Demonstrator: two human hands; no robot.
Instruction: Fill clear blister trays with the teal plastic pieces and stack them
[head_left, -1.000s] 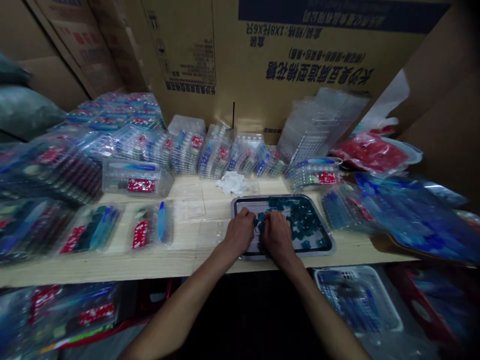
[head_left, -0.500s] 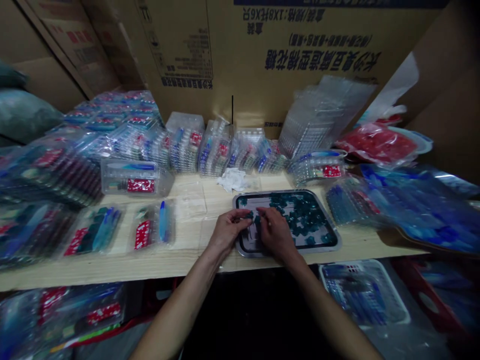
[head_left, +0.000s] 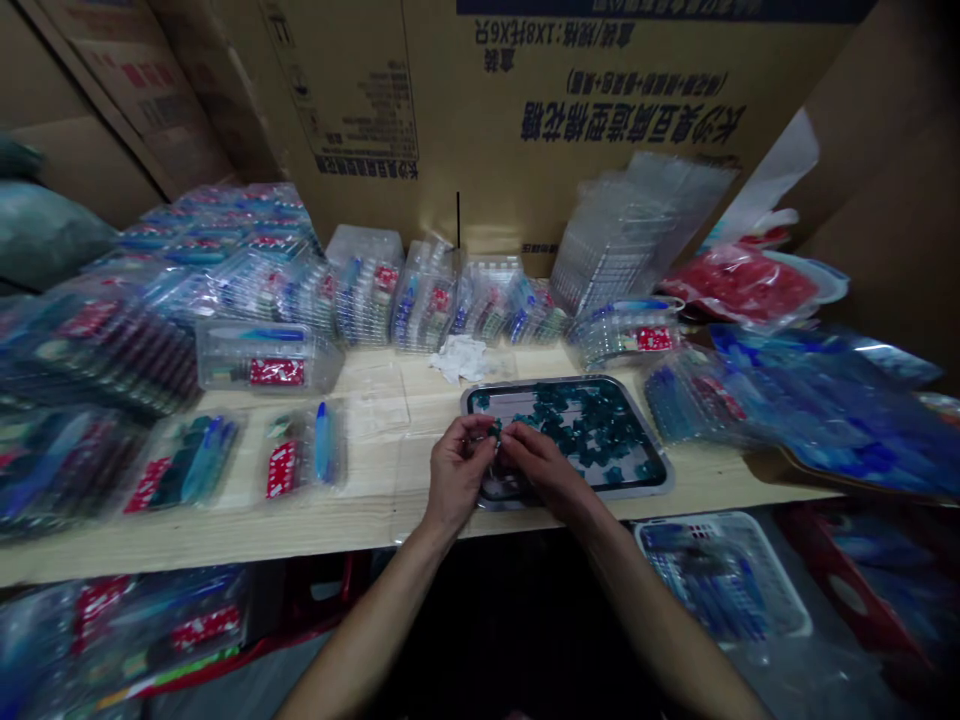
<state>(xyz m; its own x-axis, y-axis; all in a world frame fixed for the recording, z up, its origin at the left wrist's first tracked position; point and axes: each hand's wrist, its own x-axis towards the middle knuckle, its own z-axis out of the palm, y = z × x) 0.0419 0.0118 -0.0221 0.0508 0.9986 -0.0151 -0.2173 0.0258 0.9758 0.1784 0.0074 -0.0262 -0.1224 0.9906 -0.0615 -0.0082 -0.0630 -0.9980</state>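
Left hand [head_left: 456, 470] pinching a small dark-green piece [head_left: 495, 431] over the tray's left part; right hand [head_left: 541, 462] meets it there, own grip can't tell; tray [head_left: 630, 490] holds loose green pieces [head_left: 600, 428]; clear packs [head_left: 426, 300] beyond; printed carton [head_left: 337, 60] behind.

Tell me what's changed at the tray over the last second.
The left hand has drawn back to the tray's left edge, fingertips on a dark green piece. The right hand has shifted left to meet it; its grip is unclear. The tray and crumpled white paper stayed put.
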